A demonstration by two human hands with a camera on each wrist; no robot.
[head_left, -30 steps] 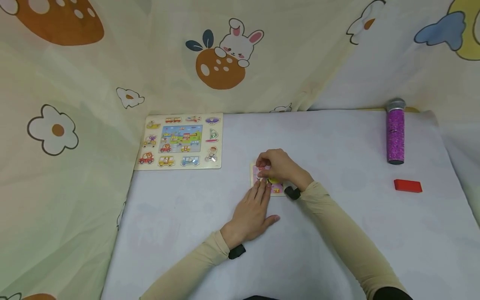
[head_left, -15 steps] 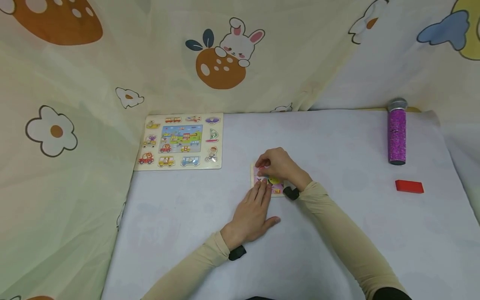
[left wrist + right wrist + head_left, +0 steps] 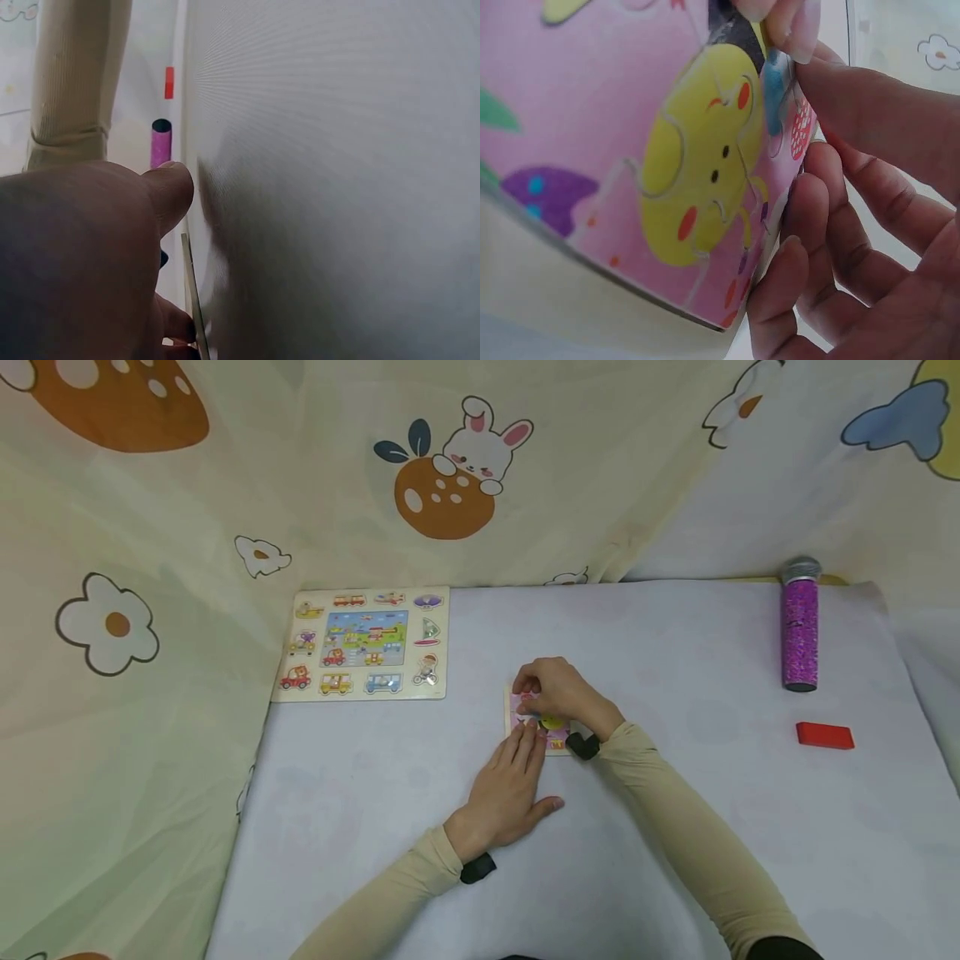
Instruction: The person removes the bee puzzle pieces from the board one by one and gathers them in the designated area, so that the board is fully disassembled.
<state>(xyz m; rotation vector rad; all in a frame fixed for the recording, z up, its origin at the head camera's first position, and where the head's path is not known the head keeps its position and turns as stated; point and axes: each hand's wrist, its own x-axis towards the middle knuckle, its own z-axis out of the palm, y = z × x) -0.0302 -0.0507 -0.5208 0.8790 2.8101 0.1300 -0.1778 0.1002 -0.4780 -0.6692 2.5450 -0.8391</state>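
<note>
A small pink jigsaw puzzle [image 3: 558, 746] in a pale frame lies at mid-table, partly hidden under both hands. The right wrist view shows its yellow cartoon bee [image 3: 705, 161] and the seams between pieces. My left hand [image 3: 501, 793] lies palm down with straight fingers, fingertips on the puzzle's near part and thumb spread on the cloth. My right hand [image 3: 558, 692] reaches over from the right, thumb and fingers bent, pinching a puzzle piece [image 3: 775, 94] with blue on it at the far part. Fingers hide most of that piece. Left fingertips [image 3: 780, 19] appear close by.
A larger wooden vehicle puzzle board [image 3: 442, 687] lies at the back left. At the right stand a purple glitter microphone [image 3: 800, 631] and, nearer, a red block [image 3: 825, 735]. A printed curtain [image 3: 337, 485] hangs behind the white-covered table [image 3: 660, 643].
Both hands keep nearly the same place and pose on the puzzle. The head view shifts slightly, so objects sit a little farther right in the picture.
</note>
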